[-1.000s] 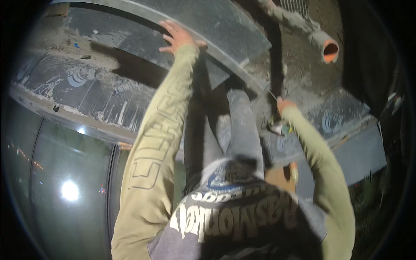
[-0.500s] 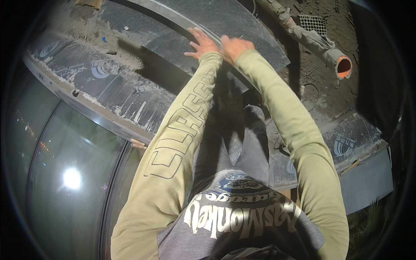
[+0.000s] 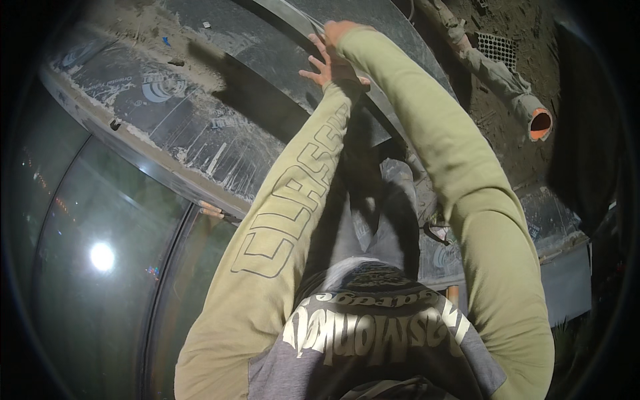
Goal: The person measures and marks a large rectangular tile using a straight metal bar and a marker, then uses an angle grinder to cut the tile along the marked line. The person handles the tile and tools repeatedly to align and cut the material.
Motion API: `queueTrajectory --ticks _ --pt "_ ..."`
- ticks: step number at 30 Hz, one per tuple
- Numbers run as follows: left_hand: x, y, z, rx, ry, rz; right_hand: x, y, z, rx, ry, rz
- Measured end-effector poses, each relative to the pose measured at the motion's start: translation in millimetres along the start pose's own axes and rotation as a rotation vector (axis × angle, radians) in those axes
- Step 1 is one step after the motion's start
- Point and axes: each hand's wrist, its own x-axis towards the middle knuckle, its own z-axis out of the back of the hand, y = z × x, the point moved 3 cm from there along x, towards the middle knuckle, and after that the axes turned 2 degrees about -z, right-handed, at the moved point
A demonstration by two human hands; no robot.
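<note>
On my feed, the curved grey strip (image 3: 283,13) runs from the top edge down past both hands. My left hand (image 3: 325,70) stays at it, fingers splayed, apparently gripping nothing. The right hand (image 3: 340,31), well apart a second ago and level with the left after that, now sits just beyond the left fingertips, so I judge the work has shifted farther along the strip. Its fingers curl; whether they grasp anything, I cannot tell.
</note>
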Motion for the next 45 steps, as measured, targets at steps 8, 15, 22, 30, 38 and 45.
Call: queueTrajectory --ticks 8,15,22,30,38,45 --pt "-18 -4 45 -0.081 -0.004 0.06 -169 -217 -195 -0.023 0.151 -0.1" --pt "-25 2 42 -0.121 0.024 0.099 -268 -322 -273 0.16 0.212 -0.564" --pt "-12 -27 29 -0.674 -0.135 0.239 -201 -306 -329 0.513 -0.278 -0.53" --pt "-1 41 5 -1.187 -0.038 0.222 -259 -231 -350 0.514 -0.46 -0.578" --pt "-57 86 33 -1.326 0.316 0.0 -354 -187 -383 0.469 -0.583 -0.491" --pt "-100 66 61 -1.4 0.255 0.125 -422 -133 -359 0.363 -0.559 -0.503"
